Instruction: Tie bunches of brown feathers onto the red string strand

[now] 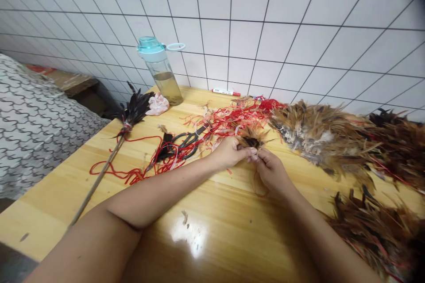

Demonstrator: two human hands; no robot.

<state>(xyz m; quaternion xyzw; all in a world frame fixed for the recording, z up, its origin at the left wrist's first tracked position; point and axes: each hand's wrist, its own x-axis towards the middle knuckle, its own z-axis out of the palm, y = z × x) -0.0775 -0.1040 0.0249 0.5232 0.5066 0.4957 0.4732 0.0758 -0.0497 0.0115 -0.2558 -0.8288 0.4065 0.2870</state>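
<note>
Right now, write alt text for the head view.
The left hand and right hand pinch a tuft of brown feathers over a wooden table, beside tangled red string, black scissors and heaped brown feathers. A feather duster and a water bottle are farther back.

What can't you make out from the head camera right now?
Head view:
- Inside of the small feather bunch: hidden by the fingers of the left hand and right hand.
- Tips of the scissors: buried under the red thread.
- Far side of the brown feather pile: cut off by the right edge.
- Marker label: too small.
</note>
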